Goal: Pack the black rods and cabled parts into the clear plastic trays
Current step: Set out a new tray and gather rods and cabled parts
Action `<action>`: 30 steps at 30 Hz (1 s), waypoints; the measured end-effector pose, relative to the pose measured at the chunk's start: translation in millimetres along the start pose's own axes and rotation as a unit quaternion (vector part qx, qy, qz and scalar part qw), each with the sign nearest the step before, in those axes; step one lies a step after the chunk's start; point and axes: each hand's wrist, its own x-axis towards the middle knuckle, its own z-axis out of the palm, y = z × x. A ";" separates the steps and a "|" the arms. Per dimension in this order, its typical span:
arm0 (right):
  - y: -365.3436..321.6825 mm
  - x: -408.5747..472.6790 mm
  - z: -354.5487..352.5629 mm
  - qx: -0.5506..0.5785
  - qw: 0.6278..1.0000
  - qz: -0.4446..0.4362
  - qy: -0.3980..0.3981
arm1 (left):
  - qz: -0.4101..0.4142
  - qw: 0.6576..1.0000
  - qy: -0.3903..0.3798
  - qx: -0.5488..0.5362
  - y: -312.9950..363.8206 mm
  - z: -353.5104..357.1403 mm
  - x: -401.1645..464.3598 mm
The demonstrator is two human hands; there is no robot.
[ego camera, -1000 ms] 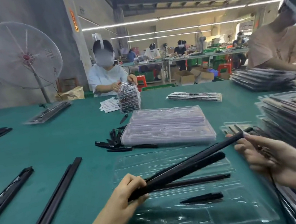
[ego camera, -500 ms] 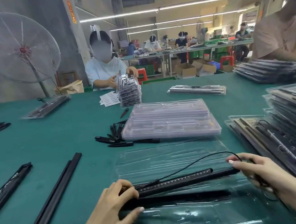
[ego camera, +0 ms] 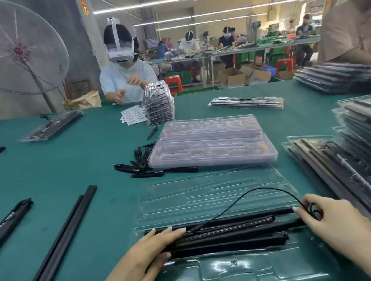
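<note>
Clear tray [ego camera: 249,268] lies open on the green table [ego camera: 69,169], nearest the camera. L hand [ego camera: 145,253] lies flat over the left ends of the black rods [ego camera: 230,235] in the tray's slots, fingers straight & together, thumb under the near rod; pressing, not gripping. R hand [ego camera: 324,224] is at the rods' right ends, fingers curled, pinching a small coil of the thin black cable [ego camera: 253,192] betw. thumb & fingers. The cable arcs up over the tray & comes down to the plug end of the LED strip [ego camera: 233,227], which lies betw. two rods w/ a row of pale dots showing. Approx. three or four rods side by side, all lengthwise in the tray; exact count can't tell.

Left of the tray: two long black bars [ego camera: 61,245] lying bare on the table, angled away. Right: a slanting stack of filled trays [ego camera: 352,169], dark rods & cables inside.

Just beyond the tray: a stack of empty clear trays [ego camera: 212,142], w/ a loose pile of short black pieces [ego camera: 139,160] touching its left side. Further back: a small tall stack of packs [ego camera: 159,102] beside white labels [ego camera: 132,116], & a flat filled pack [ego camera: 246,103].

Far edge: a person in a headset [ego camera: 126,78] seated, both hands raised. A fan [ego camera: 12,50] stands at far left. Another person [ego camera: 354,24] at far right, partly out of view.
</note>
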 end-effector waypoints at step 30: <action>10.4 0.7 8.7 0.010 1.000 -0.020 -0.005 | -0.106 0.990 0.094 0.009 -17.1 -34.3 -15.2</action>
